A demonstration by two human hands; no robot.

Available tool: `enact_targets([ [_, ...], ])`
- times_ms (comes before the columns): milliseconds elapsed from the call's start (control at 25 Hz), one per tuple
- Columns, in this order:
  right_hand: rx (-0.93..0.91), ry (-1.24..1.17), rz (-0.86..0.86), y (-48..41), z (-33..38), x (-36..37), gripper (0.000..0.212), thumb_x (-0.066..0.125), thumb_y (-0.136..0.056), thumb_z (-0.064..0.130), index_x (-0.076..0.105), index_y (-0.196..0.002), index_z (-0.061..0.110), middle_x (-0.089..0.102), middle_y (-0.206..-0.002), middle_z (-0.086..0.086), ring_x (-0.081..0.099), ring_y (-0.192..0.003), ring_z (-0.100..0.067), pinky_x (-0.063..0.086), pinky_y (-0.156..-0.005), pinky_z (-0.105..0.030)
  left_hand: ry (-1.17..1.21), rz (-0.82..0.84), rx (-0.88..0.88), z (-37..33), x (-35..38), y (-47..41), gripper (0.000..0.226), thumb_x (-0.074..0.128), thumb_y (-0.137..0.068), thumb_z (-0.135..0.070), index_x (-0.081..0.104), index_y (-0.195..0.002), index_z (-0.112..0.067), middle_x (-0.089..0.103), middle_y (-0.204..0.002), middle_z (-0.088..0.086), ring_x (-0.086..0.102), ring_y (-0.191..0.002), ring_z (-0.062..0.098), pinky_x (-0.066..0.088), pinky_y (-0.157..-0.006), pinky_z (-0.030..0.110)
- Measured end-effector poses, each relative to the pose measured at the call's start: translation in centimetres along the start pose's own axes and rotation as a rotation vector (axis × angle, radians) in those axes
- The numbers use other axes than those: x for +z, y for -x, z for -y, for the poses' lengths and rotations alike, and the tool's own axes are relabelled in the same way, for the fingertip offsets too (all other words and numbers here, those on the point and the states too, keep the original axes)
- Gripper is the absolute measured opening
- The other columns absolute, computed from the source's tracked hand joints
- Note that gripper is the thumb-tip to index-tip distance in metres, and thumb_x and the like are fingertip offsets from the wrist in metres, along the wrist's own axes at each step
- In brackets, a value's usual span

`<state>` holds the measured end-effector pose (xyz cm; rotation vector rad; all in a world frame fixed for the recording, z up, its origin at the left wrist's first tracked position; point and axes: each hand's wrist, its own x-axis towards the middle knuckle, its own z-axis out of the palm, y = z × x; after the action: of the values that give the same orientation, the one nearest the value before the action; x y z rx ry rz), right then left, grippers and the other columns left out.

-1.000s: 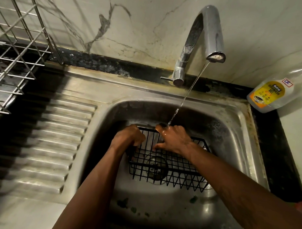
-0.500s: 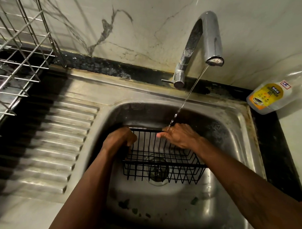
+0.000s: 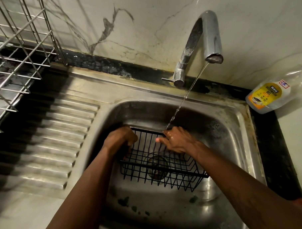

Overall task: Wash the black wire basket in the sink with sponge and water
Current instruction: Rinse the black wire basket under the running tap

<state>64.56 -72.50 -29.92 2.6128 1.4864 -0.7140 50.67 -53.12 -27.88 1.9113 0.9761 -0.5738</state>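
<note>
The black wire basket [image 3: 163,173] is inside the steel sink [image 3: 232,128], over the drain, tilted with its far rim raised. My left hand [image 3: 119,140] grips the basket's left end, fingers curled round the wires. My right hand [image 3: 178,141] lies on the far rim, wet, its fingers over the top wire and thumb against the wires. A thin stream of water from the chrome tap [image 3: 205,45] lands right by my right fingers. No sponge is visible.
A ribbed steel drainboard [image 3: 59,136] lies left of the sink. A metal wire dish rack [image 3: 16,56] stands at far left. A dishwash gel bottle [image 3: 275,92] leans at the right on the black counter. Dark specks lie on the sink floor.
The basket's far rim has come up and it has shifted slightly left; both hands stayed on it. The water still runs.
</note>
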Motion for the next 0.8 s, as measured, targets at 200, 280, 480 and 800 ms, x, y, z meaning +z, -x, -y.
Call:
enact_targets([
  [200, -0.056, 0.231, -0.045, -0.2, 0.1, -0.2, 0.073, 0.036, -0.096, 0.072, 0.041, -0.147, 0.020, 0.068, -0.114, -0.015, 0.066, -0.105, -0.032, 0.049, -0.090, -0.041, -0.099, -0.021, -0.100, -1.3, -0.4, 0.1, 0.027, 0.058, -0.096, -0.018, 0.052, -0.070, -0.012, 0.063, -0.057, 0.004, 0.060, -0.053, 0.022, 0.050, -0.047, 0.024],
  [280, -0.063, 0.350, -0.037, -0.1, 0.0, -0.2, 0.083, 0.047, -0.089, 0.076, 0.034, -0.148, 0.019, 0.068, -0.114, -0.015, 0.066, -0.104, -0.033, 0.049, -0.087, -0.041, 0.041, 0.050, -0.147, -0.7, -0.5, 0.4, 0.021, 0.058, -0.093, -0.009, 0.063, -0.074, -0.002, 0.067, -0.051, 0.010, 0.064, -0.045, 0.025, 0.054, -0.044, 0.029],
  [480, -0.046, 0.263, -0.067, -0.6, -0.3, 0.3, 0.074, 0.040, -0.094, 0.073, 0.042, -0.145, 0.020, 0.070, -0.109, -0.012, 0.066, -0.102, -0.031, 0.048, -0.094, -0.043, 0.170, -0.031, -0.130, -0.5, -0.6, 1.0, 0.016, 0.059, -0.087, -0.008, 0.073, -0.087, 0.000, 0.076, -0.079, 0.015, 0.074, -0.076, 0.030, 0.062, -0.080, 0.043],
  [800, 0.008, 0.000, 0.009, -0.4, -1.0, -0.6, 0.055, 0.034, -0.102, 0.064, 0.048, -0.142, 0.029, 0.068, -0.098, -0.010, 0.066, -0.086, -0.023, 0.055, -0.089, -0.043, -0.111, -0.069, -0.147, -1.0, -0.6, 1.9, 0.017, 0.057, -0.091, -0.018, 0.072, -0.089, -0.010, 0.072, -0.064, 0.005, 0.071, -0.060, 0.022, 0.053, -0.046, 0.023],
])
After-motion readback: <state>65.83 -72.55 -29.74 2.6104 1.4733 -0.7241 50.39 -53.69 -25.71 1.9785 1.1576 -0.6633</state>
